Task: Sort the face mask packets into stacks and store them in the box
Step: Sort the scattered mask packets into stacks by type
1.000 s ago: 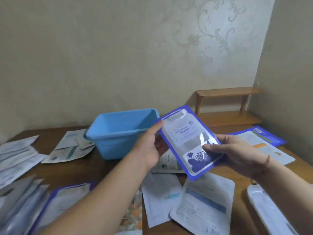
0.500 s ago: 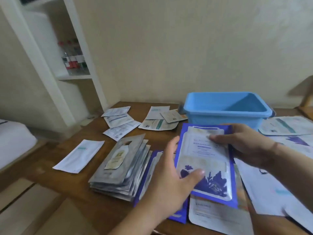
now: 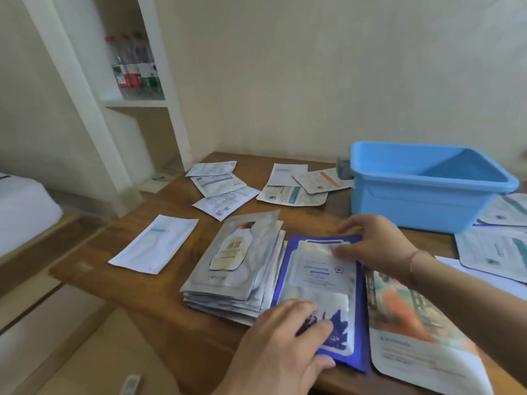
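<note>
A blue-bordered face mask packet (image 3: 319, 275) lies flat on the wooden table (image 3: 176, 295), on top of other blue packets. My left hand (image 3: 285, 346) rests on its lower left corner with the fingers laid over the print. My right hand (image 3: 379, 246) presses on its top right edge. A stack of silver packets (image 3: 236, 260) lies right beside it on the left. The empty blue plastic box (image 3: 427, 181) stands at the back right.
An orange-printed packet (image 3: 413, 323) lies to the right of the blue one. One white packet (image 3: 155, 243) lies alone on the left. Loose white packets (image 3: 219, 186) are scattered at the back and at the right edge (image 3: 496, 252). Beyond the table stands a shelf with bottles (image 3: 134, 67).
I turned left from the box. Both hands carried the blue packet from in front of me down onto the blue pile beside the silver stack.
</note>
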